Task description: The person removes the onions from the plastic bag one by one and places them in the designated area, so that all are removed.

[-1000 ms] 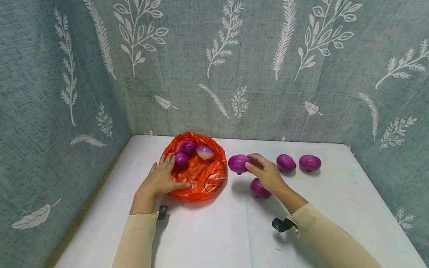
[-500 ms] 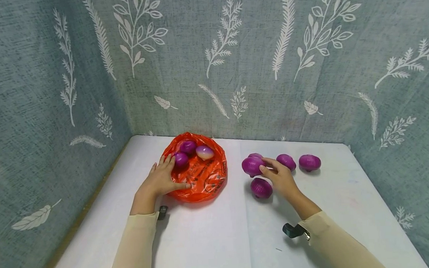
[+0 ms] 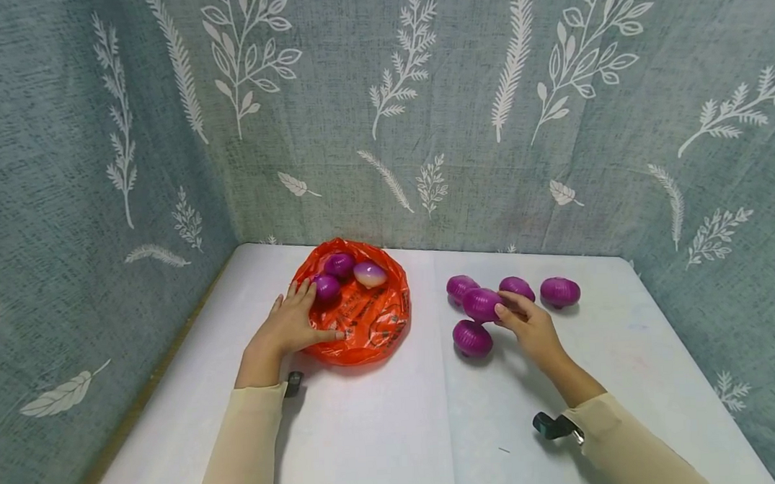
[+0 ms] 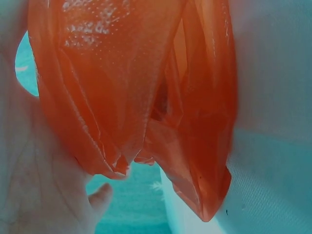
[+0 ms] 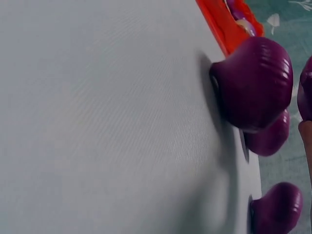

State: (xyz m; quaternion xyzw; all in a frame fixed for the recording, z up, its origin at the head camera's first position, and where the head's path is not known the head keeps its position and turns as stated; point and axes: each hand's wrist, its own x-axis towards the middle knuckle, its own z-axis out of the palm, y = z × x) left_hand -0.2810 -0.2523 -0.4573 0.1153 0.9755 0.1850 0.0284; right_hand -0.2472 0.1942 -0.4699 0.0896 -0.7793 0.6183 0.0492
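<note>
My left hand [image 3: 289, 326]: spread on bag [image 3: 368, 319] near far edge of table [image 3: 383, 430], probably steadying it.
My right hand [image 3: 532, 329], apart: pinches onion [image 3: 480, 305] by one end, likely since bulky.

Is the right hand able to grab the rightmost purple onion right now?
Probably not yet: the right hand holds another onion. If its fingers were free, nothing seems to block the rightmost onion.

Left hand [image 3: 290, 327] splayed, right hand [image 3: 530, 327] curled
</note>
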